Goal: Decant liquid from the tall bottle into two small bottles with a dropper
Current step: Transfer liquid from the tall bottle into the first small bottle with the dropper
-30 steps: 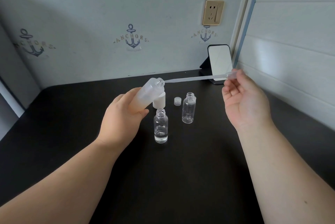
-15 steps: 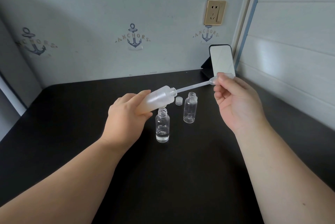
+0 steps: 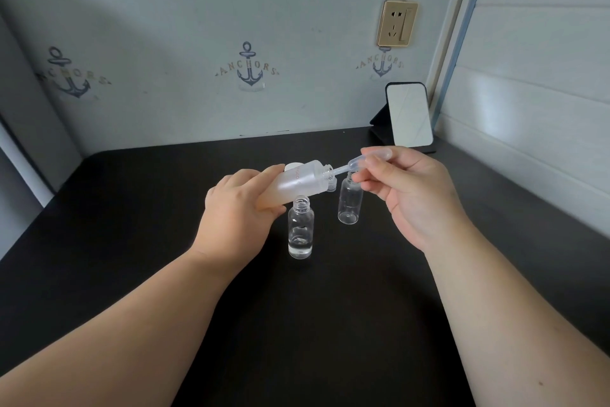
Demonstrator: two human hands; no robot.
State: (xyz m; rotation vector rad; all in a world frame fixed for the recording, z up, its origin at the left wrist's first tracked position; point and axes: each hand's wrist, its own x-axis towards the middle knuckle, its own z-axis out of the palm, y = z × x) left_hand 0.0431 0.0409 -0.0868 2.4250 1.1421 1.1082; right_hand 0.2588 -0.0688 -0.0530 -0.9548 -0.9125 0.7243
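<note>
I see my left hand [image 3: 237, 208] gripping the frosted tall bottle [image 3: 297, 180] tilted above the black table [image 3: 132, 208], uncapped, while my right hand [image 3: 412, 189] pinches the clear dropper [image 3: 359, 162], its tip inside the neck.

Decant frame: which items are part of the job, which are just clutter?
In the job: tall bottle in left hand; dropper in right hand; near small bottle; far small bottle; white cap.

Lying about: mirror; wall socket.
</note>
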